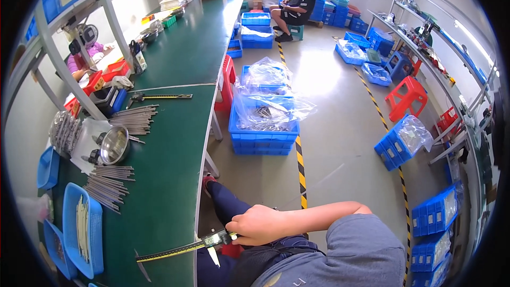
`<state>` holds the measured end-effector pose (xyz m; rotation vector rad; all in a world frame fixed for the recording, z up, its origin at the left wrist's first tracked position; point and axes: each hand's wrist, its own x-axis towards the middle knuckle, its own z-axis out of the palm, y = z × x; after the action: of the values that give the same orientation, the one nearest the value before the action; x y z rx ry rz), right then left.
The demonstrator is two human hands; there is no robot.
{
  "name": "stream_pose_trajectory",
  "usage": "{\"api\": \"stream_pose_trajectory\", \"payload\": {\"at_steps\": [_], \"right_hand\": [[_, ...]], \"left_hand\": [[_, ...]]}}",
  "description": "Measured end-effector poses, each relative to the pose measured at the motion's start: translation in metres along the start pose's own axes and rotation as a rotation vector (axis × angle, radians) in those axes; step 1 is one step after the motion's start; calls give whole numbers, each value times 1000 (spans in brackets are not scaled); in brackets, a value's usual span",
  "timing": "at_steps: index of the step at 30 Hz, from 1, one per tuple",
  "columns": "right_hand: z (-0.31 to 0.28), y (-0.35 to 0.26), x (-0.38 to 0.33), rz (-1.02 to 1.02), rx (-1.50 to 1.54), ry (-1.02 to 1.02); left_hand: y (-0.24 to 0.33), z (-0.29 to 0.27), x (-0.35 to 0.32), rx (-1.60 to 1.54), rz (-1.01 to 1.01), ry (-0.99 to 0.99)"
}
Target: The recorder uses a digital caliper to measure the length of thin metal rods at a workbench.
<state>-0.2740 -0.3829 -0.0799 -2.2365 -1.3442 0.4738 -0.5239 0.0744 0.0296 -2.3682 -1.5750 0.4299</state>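
My right hand [257,225] is closed around the sliding-head end of a caliper [175,251] with a yellow-marked scale and a small display. The caliper lies slanted across the near edge of the green workbench [170,154], its far end over the bench top. Between its jaws I see nothing. My left hand is out of the picture. Farther along the bench are two groups of thin metal rods, a nearer bundle [106,187] and a farther one [134,119]. A steel bowl [115,145] sits between them, and a second caliper [164,96] lies beyond.
A blue basket [69,228] holding pale sticks stands at the bench's left side. Blue crates [263,141] with plastic-wrapped metal parts stand on the floor beside a red stool [225,82]. A person [300,2] sits at the far end. Another stool [406,98] stands right.
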Motion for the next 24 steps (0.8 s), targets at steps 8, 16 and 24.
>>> {"api": "stream_pose_trajectory", "payload": {"at_steps": [8,16,24], "right_hand": [[3,5,-5,2,11,-1],[-8,1,-12,64,1,40],[-23,2,-13,62,3,60]], "left_hand": [[-20,74,-1,99,47,-204],[-118,98,69,-1480,131,55],[141,-4,-134,-643,1210,761]]}}
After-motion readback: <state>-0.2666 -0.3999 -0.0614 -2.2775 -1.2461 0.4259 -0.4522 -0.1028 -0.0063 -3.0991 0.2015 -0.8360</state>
